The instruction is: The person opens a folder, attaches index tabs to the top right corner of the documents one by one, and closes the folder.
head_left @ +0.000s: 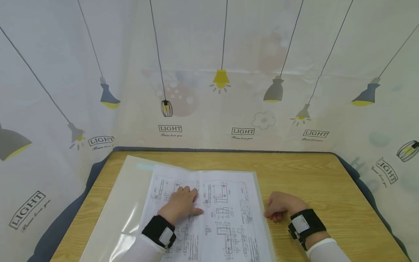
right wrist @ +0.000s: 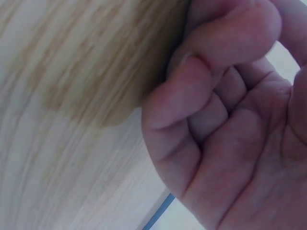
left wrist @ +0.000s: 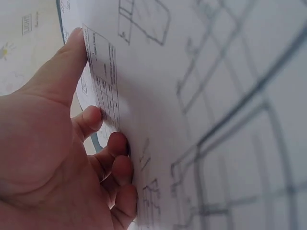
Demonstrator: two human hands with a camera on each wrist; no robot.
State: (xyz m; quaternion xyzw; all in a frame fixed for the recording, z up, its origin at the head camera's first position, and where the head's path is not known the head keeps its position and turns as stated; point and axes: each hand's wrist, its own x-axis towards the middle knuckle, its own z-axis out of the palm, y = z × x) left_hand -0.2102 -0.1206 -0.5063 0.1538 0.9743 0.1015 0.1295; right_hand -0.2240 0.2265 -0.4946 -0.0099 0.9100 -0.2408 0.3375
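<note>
An open folder (head_left: 112,222) of printed technical drawings lies on the wooden table. My left hand (head_left: 180,205) rests on its left drawing page (head_left: 154,211), thumb stretched toward the centre fold. In the left wrist view the left hand (left wrist: 53,139) has its fingertips against the printed paper (left wrist: 158,96), fingers slightly bent. Beside the right drawing page (head_left: 235,214), my right hand (head_left: 283,205) sits on the table with its fingertips at the folder's edge. The right wrist view shows the right hand's (right wrist: 230,129) fingers curled toward the palm, with no object visible in them.
The wooden table (head_left: 327,189) extends around the folder, with a dark blue edge (head_left: 350,169). Behind and at both sides stands a pale cloth (head_left: 203,109) printed with hanging lamps. Each wrist wears a black strap (head_left: 309,222) with a small device.
</note>
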